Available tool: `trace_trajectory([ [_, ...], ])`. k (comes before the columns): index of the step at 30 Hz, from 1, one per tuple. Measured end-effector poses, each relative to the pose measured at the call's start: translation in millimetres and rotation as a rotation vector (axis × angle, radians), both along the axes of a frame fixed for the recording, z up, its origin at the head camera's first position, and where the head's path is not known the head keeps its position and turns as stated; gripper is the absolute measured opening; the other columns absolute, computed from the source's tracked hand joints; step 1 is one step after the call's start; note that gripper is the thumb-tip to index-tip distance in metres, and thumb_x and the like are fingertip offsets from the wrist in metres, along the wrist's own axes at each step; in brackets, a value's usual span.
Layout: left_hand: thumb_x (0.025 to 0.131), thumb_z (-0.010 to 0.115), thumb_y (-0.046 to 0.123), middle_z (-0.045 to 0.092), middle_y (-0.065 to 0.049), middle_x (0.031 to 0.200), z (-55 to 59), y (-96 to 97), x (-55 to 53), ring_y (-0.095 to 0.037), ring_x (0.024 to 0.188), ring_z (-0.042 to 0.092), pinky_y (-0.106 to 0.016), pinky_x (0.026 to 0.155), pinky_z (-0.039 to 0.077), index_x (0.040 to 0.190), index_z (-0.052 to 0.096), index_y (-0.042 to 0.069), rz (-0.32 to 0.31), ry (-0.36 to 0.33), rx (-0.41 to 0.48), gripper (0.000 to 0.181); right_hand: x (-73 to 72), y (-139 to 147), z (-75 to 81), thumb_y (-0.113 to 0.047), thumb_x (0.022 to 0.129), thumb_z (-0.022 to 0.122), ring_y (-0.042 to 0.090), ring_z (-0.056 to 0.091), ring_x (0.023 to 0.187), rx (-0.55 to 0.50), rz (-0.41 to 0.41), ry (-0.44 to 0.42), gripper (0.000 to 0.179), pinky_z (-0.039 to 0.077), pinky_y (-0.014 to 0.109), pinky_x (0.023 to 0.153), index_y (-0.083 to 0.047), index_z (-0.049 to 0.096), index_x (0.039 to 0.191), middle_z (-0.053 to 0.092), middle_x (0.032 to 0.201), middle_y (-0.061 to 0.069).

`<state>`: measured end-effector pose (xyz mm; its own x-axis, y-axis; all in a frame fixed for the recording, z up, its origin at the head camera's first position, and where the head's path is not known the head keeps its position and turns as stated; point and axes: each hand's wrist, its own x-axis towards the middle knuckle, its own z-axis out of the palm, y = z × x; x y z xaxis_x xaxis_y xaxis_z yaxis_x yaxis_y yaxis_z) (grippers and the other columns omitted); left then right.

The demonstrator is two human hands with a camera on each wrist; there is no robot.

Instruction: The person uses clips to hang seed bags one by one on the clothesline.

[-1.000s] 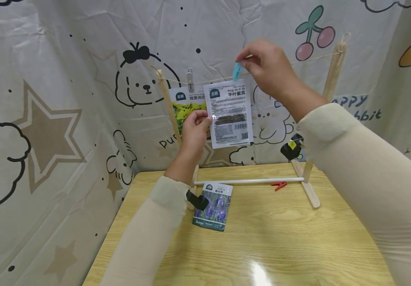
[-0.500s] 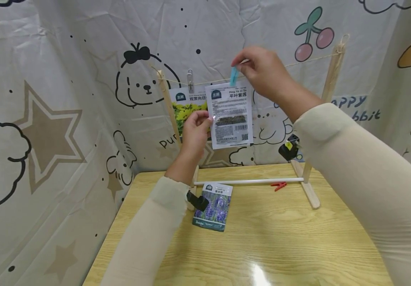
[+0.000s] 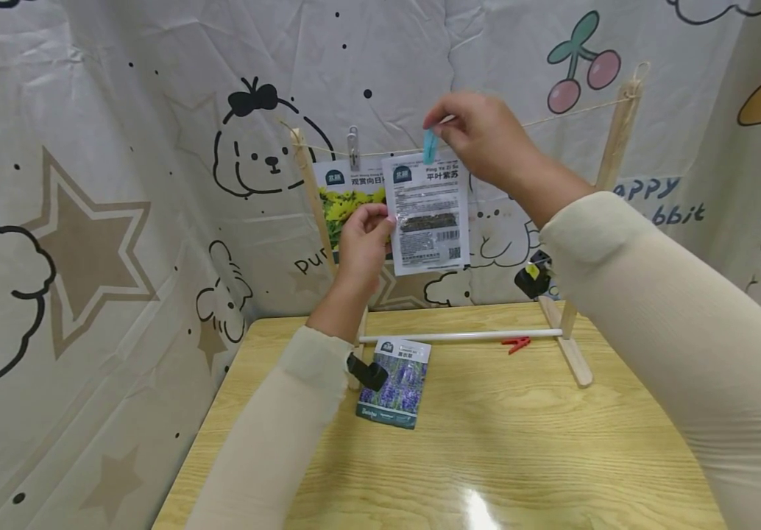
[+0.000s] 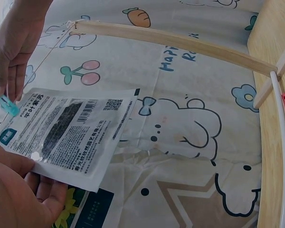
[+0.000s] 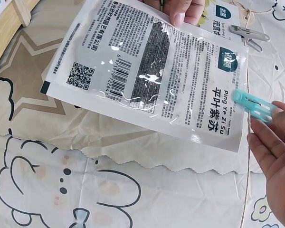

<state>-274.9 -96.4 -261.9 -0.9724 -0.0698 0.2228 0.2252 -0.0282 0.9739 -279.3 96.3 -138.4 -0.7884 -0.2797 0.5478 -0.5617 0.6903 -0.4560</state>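
Observation:
A white seed packet [image 3: 428,213], printed side toward me, is upright at the string [image 3: 566,114]. My left hand [image 3: 362,246] pinches its left edge between thumb and fingers. Above, my right hand [image 3: 486,136] pinches a light blue clothespin [image 3: 430,147] by its upper end. In the right wrist view the clothespin [image 5: 254,105] lies over the packet's top edge and the string. Behind and to the left, a packet with yellow flowers [image 3: 347,206] hangs from a grey clip [image 3: 353,147], partly hidden by the white packet and my left hand.
A packet with purple flowers [image 3: 395,383] lies on the wooden table [image 3: 519,442]. Near the white rod [image 3: 460,336] of the wooden frame lies a red clothespin [image 3: 517,344]. The frame's right post [image 3: 615,140] holds one string end, with a patterned cloth [image 3: 155,88] behind.
The right hand has lowered and moved slightly left, bringing the blue clothespin down onto the packet's top edge. The left hand keeps its hold, and the packet has shifted slightly right.

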Motion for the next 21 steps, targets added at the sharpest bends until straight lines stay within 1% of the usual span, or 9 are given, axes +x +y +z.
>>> trace_trajectory([
  [5, 0.103, 0.058, 0.014, 0.061, 0.000, 0.103, 0.0, -0.7, 0.7, -0.015, 0.093, 0.059, -0.031, 0.081, 0.051, 0.116, 0.061, 0.012, -0.009, -0.014, -0.019, 0.013, 0.3, 0.3, -0.2, -0.014, 0.106, 0.050, 0.025, 0.063, 0.107, 0.013, 0.009, -0.017, 0.024, 0.048, 0.038, 0.092, -0.007, 0.067, 0.122, 0.065, 0.131, 0.012],
  [11, 0.103, 0.058, 0.014, 0.062, 0.000, 0.103, -1.0, 0.1, -1.0, -0.015, 0.094, 0.059, -0.030, 0.081, 0.051, 0.117, 0.061, 0.012, -0.019, -0.013, -0.017, 0.014, -0.3, 0.7, -1.0, -0.014, 0.107, 0.048, 0.024, 0.065, 0.109, 0.009, 0.015, -0.036, 0.026, 0.050, 0.039, 0.092, -0.007, 0.066, 0.125, 0.066, 0.133, 0.011],
  [15, 0.103, 0.058, 0.014, 0.061, 0.000, 0.102, -1.1, 1.1, -1.0, -0.015, 0.093, 0.059, -0.032, 0.082, 0.051, 0.117, 0.061, 0.012, -0.022, -0.008, -0.009, 0.014, -0.7, 1.8, -1.9, -0.013, 0.106, 0.049, 0.025, 0.065, 0.115, 0.002, 0.018, -0.035, 0.026, 0.050, 0.039, 0.094, -0.007, 0.066, 0.125, 0.065, 0.134, 0.012],
  [17, 0.103, 0.058, 0.013, 0.062, 0.000, 0.102, -1.3, 1.7, -0.7, -0.015, 0.093, 0.060, -0.035, 0.085, 0.052, 0.116, 0.061, 0.011, -0.023, -0.008, 0.001, 0.014, -0.8, 2.3, -2.8, -0.013, 0.106, 0.049, 0.025, 0.065, 0.116, -0.002, 0.016, -0.034, 0.027, 0.050, 0.039, 0.095, -0.007, 0.066, 0.126, 0.064, 0.135, 0.011],
  [21, 0.103, 0.059, 0.012, 0.062, 0.000, 0.101, -1.8, 2.8, -1.3, -0.015, 0.094, 0.061, -0.037, 0.088, 0.052, 0.114, 0.061, 0.011, -0.021, -0.014, 0.023, 0.012, -1.0, 3.0, -4.8, -0.015, 0.107, 0.047, 0.024, 0.066, 0.116, 0.005, 0.008, -0.031, 0.030, 0.051, 0.038, 0.094, -0.009, 0.065, 0.130, 0.065, 0.135, 0.010],
])
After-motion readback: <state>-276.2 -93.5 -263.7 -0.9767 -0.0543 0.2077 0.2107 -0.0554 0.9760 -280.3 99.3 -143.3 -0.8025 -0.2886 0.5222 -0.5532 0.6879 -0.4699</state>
